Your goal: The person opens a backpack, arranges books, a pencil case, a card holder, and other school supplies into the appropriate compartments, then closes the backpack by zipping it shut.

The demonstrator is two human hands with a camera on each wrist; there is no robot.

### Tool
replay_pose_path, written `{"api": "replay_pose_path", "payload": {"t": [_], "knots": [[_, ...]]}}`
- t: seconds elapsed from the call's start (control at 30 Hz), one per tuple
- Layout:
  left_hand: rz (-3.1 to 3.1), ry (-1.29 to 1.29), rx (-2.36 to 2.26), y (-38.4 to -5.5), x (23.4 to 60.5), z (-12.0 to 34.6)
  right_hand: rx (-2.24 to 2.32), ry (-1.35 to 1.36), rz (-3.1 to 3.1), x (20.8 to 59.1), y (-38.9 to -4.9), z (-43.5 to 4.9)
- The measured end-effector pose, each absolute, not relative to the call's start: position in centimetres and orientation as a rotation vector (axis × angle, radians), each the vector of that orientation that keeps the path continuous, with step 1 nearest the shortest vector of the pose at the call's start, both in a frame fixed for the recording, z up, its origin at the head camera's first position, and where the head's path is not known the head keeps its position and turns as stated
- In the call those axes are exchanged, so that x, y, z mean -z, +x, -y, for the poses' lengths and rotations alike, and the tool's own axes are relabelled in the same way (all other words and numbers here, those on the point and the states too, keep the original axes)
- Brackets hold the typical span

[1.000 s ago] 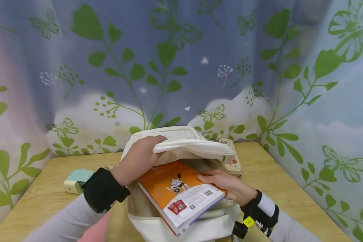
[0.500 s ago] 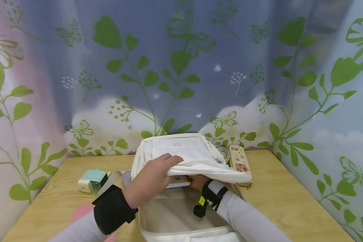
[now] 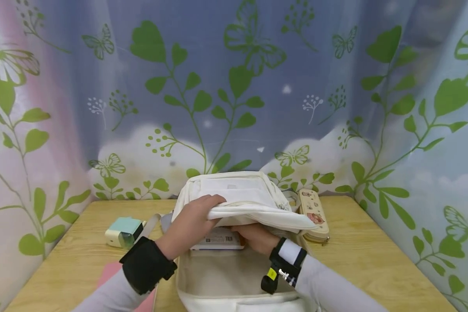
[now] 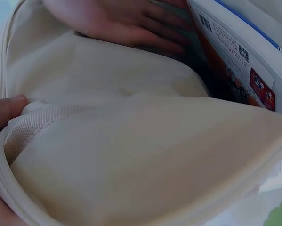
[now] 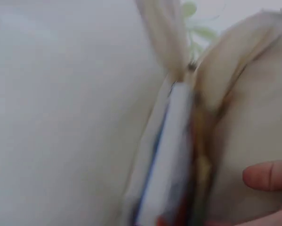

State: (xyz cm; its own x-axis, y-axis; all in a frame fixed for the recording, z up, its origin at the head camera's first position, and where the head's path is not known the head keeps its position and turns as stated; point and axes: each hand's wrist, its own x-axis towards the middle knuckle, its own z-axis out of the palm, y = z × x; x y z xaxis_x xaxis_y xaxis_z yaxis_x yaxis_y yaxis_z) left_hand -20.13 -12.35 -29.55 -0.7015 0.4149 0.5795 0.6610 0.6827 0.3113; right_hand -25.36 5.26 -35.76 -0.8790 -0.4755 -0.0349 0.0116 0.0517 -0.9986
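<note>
A white backpack (image 3: 228, 277) lies unzipped on the table. My left hand (image 3: 191, 223) grips the edge of its raised front flap (image 3: 238, 188). Under that flap rests a thick book (image 3: 220, 240), mostly hidden, with its white lower part showing. My right hand (image 3: 259, 238) reaches inside beside it. In the left wrist view the right hand (image 4: 122, 21) has its fingers stretched out, just apart from the book (image 4: 239, 52). The right wrist view, blurred, has the book's page edge (image 5: 166, 155) between cream fabric walls and my thumb (image 5: 268, 175) off to the right.
A cream pencil case (image 3: 313, 214) lies right of the backpack. To the left stands a mint and cream box-shaped gadget (image 3: 125, 232), with a pink flat item (image 3: 146, 301) nearer me, partly under my sleeve. A leaf-patterned curtain (image 3: 218, 108) hangs behind the table (image 3: 374, 255).
The book has gone from above the bag's opening to under the flap. My right hand followed it in and has let go. The left hand keeps holding the flap.
</note>
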Motion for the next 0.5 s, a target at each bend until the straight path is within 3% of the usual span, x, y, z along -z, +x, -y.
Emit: {"api": "replay_pose_path", "payload": {"t": [0.17,0.33,0.5], "knots": [[2.430,-0.775,0.787,-20.7,30.0,12.6,1.505,-0.694,-2.127,33.4,-23.1,-6.6],[2.467,-0.731,0.800,-20.7,30.4,12.2,0.704,-1.377,-2.520,28.9,-17.9,-8.9],[2.502,-0.647,0.797,-19.9,31.0,12.1,0.335,-2.060,-2.864,27.5,-14.6,-10.7]]}}
